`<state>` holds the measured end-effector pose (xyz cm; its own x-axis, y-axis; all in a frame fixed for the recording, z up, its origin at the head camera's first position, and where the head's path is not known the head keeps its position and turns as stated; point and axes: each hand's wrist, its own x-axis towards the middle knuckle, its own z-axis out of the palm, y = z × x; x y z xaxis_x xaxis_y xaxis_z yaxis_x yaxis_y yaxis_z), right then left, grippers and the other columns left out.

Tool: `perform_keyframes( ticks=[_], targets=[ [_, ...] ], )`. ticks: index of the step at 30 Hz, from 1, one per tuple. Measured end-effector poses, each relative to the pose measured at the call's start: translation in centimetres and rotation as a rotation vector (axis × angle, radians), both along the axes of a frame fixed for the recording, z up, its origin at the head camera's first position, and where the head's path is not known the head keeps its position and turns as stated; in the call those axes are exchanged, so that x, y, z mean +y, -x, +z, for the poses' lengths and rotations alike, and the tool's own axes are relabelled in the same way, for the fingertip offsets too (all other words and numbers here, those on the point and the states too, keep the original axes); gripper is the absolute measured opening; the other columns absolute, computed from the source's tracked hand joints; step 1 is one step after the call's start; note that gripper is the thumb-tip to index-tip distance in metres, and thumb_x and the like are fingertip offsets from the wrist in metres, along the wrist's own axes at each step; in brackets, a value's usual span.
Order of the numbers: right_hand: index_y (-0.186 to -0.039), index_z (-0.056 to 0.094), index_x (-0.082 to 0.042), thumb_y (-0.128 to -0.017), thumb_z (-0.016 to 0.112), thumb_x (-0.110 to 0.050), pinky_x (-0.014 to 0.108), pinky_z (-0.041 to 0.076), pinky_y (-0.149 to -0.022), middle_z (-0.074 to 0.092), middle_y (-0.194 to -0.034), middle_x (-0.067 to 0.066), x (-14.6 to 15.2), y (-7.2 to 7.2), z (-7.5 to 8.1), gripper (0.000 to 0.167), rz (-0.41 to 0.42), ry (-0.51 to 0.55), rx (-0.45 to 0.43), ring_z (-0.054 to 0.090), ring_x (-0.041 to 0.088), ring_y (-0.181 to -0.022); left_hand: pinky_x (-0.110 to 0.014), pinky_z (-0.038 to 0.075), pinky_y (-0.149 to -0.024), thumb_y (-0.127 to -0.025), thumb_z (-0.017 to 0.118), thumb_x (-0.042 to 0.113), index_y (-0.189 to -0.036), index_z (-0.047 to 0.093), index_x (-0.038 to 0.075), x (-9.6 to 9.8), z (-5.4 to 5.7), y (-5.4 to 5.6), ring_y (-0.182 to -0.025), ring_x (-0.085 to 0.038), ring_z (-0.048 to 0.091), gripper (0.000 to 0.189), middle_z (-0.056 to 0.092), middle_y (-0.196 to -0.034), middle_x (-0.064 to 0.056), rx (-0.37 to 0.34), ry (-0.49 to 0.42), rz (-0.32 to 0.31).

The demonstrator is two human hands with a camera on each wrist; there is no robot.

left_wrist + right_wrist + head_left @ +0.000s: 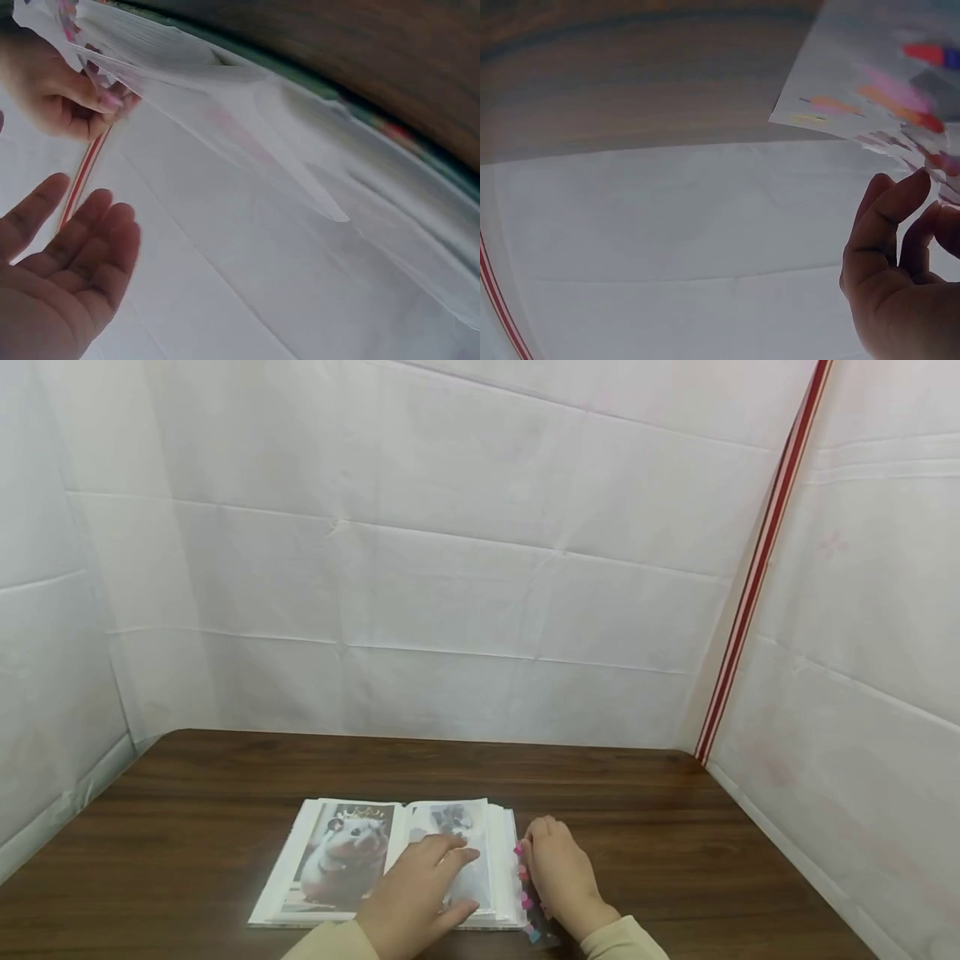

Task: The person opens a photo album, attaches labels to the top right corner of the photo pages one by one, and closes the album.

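- Head: a white-paged photo album (397, 838) lies open on a dark-brown wooden table (247, 772); the left hand (417, 889) is over its right page, the right hand (561, 872) beside it.
- Left wrist: the left hand is relaxed.
- Right wrist: the right hand pinches a translucent sheet (870, 79) with multicoloured patches.

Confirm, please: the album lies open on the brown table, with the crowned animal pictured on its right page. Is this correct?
Not quite: the head view shows the crowned animal on the left page. The album does lie open on the brown table.
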<state>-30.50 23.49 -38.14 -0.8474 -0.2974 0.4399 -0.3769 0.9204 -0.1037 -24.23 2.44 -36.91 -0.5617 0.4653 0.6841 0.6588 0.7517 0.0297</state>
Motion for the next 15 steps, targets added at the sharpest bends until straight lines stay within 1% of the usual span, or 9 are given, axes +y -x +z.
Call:
perform_keyframes(
  ticks=[2, 4, 7, 10, 12, 15],
  targets=[
    [-0.085, 0.055, -0.009, -0.092, 0.061, -0.015, 0.023, 0.052, -0.057, 0.054, -0.083, 0.0, -0.1, -0.1, -0.2, 0.011, 0.013, -0.024, -0.009, 0.05, 0.012, -0.075, -0.039, 0.052, -0.09, -0.079, 0.073, 0.039, -0.116, 0.063, 0.009, 0.8, 0.0, 0.2, -0.11, -0.021, 0.06, 0.049, 0.063, -0.121, -0.007, -0.047, 0.085, 0.032],
    [-0.085, 0.056, -0.009, -0.092, 0.061, -0.015, 0.022, 0.051, -0.057, 0.054, -0.083, -0.001, -0.1, -0.1, -0.4, 0.011, 0.02, -0.029, -0.015, 0.049, 0.011, -0.074, -0.041, 0.05, -0.096, -0.082, 0.068, 0.046, -0.123, 0.06, 0.008, 1.8, -0.1, 0.4, -0.12, -0.023, 0.057, 0.056, 0.059, -0.132, -0.009, -0.11, 0.201, 0.045],
    [-0.086, 0.057, -0.009, -0.092, 0.061, -0.015, 0.024, 0.051, -0.059, 0.054, -0.083, -0.001, 0.0, -0.2, -0.7, 0.009, 0.029, -0.026, -0.03, 0.049, 0.011, -0.075, -0.042, 0.045, -0.104, -0.086, 0.058, 0.057, -0.134, 0.054, 0.01, 3.1, -0.6, 0.9, -0.132, -0.022, 0.049, 0.067, 0.051, -0.144, -0.007, -0.216, 0.371, 0.043],
    [-0.087, 0.057, -0.009, -0.092, 0.06, -0.015, 0.025, 0.052, -0.063, 0.054, -0.083, -0.002, 0.3, -0.2, -1.1, 0.009, 0.049, -0.029, -0.066, 0.049, 0.01, -0.075, -0.043, 0.041, -0.109, -0.086, 0.051, 0.065, -0.139, 0.049, 0.013, 3.9, -1.3, 1.3, -0.138, -0.02, 0.043, 0.074, 0.045, -0.149, -0.004, -0.3, 0.477, 0.059],
    [-0.086, 0.057, -0.01, -0.093, 0.06, -0.015, 0.025, 0.052, -0.064, 0.054, -0.083, -0.003, 0.5, -0.2, -1.2, 0.009, 0.067, -0.046, -0.084, 0.048, 0.009, -0.076, -0.044, 0.04, -0.109, -0.086, 0.049, 0.067, -0.14, 0.049, 0.014, 4.1, -1.7, 1.4, -0.139, -0.019, 0.042, 0.076, 0.044, -0.15, -0.002, -0.322, 0.519, 0.081],
    [-0.086, 0.056, -0.01, -0.092, 0.062, -0.015, 0.025, 0.052, -0.065, 0.054, -0.082, -0.003, 0.9, -0.2, -1.1, 0.009, 0.102, -0.08, -0.079, 0.049, 0.01, -0.075, -0.045, 0.04, -0.109, -0.086, 0.047, 0.068, -0.14, 0.049, 0.016, 4.0, -2.0, 1.7, -0.139, -0.017, 0.042, 0.075, 0.045, -0.149, 0.001, -0.306, 0.558, 0.096]
  ],
)
